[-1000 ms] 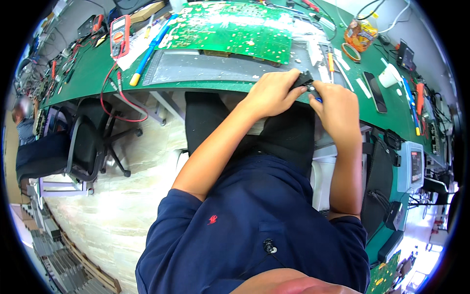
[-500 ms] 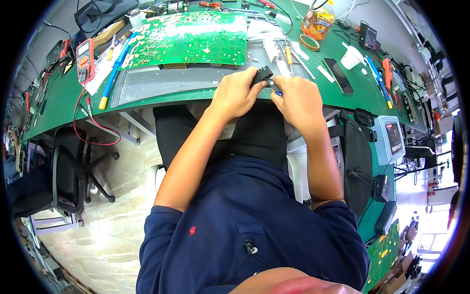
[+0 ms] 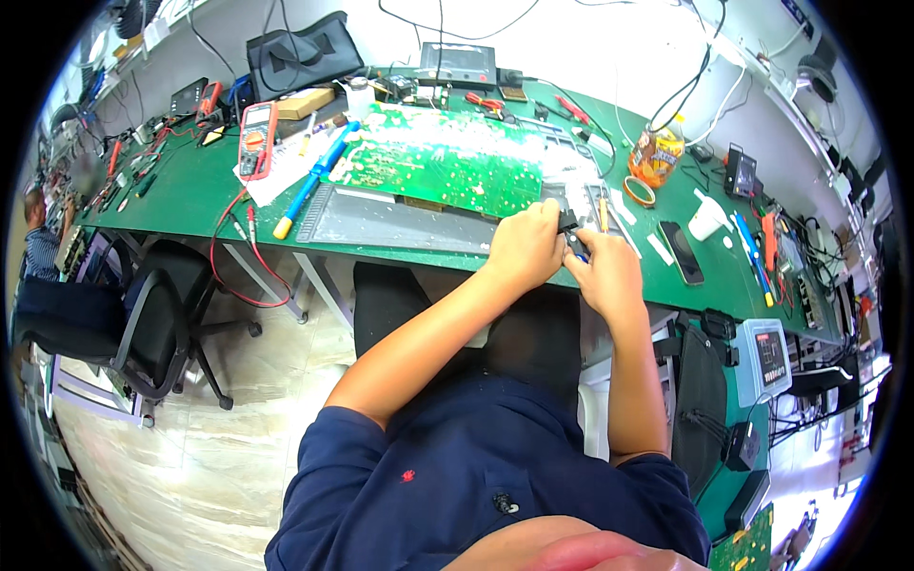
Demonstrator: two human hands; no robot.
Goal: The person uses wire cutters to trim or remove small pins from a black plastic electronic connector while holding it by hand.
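Note:
My left hand (image 3: 529, 246) grips a small black part (image 3: 567, 221) at the front edge of the green bench (image 3: 173, 195). My right hand (image 3: 606, 274) is closed on a small tool (image 3: 578, 243) with dark metal and blue on it, which meets the black part; its exact type is hard to make out. Just beyond my hands a large green circuit board (image 3: 433, 162) rests over a grey mat (image 3: 371, 222). A yellow-handled tool (image 3: 603, 217) lies right of the black part.
At left are a red multimeter (image 3: 255, 143) and a blue-yellow rod (image 3: 305, 198). At right are a phone (image 3: 682, 254), white cup (image 3: 707, 219), tape roll (image 3: 639, 191) and orange container (image 3: 655, 157). A person (image 3: 40, 238) sits far left beside a black chair (image 3: 157, 314).
The view has tipped up, showing more of the wall and back of the bench, with my hands lower in the picture. Both keep their hold on the black part and tool.

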